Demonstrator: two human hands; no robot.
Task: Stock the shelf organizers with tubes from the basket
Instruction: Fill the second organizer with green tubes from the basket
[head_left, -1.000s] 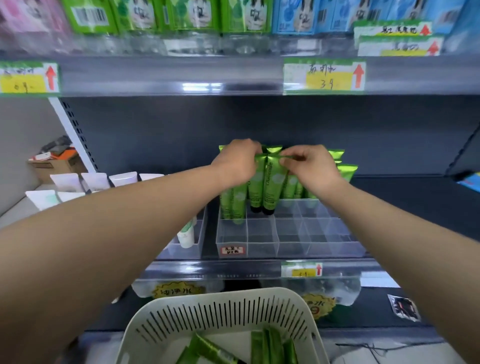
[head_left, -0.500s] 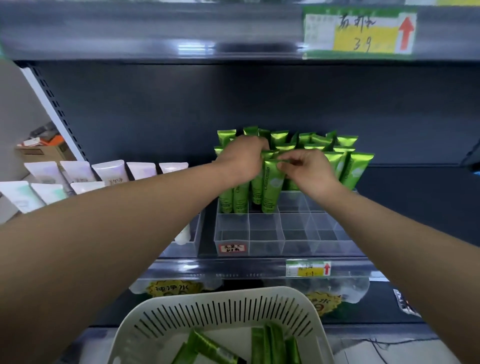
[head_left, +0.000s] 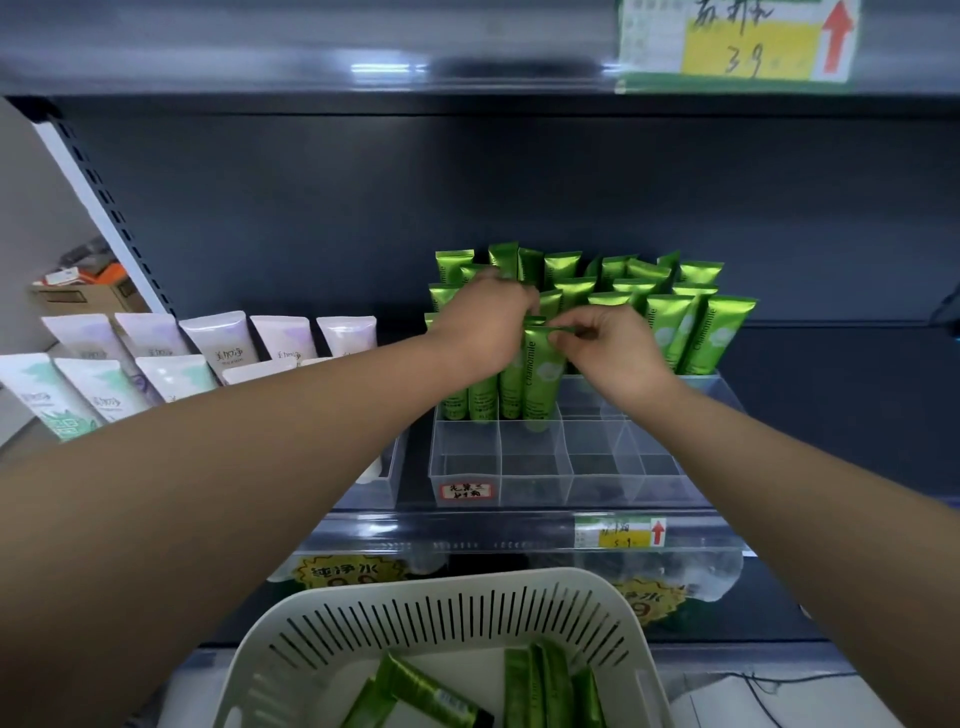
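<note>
The right hand (head_left: 618, 358) pinches the crimped top edge of a green tube (head_left: 540, 384) standing in the clear organizer (head_left: 597, 483), thumb and forefinger narrowly closed; the left hand (head_left: 483, 327) covers adjacent tube tops (head_left: 444, 296), its grip hidden. Both hands remain placed as half a second earlier. The tube reads "Chamomile"; the upper price tag (head_left: 737, 44) reads "39".

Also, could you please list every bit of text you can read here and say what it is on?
"Chamomile": down the side of the green tube.
"美加净": on the white tube.
"39": on the upper price tag; the handwriting above it is unclear.
"纯净水": on the yellow starburst sign.
Organizer label: handwritten, not legible.
Lower price tag: too blurred to read.
</note>
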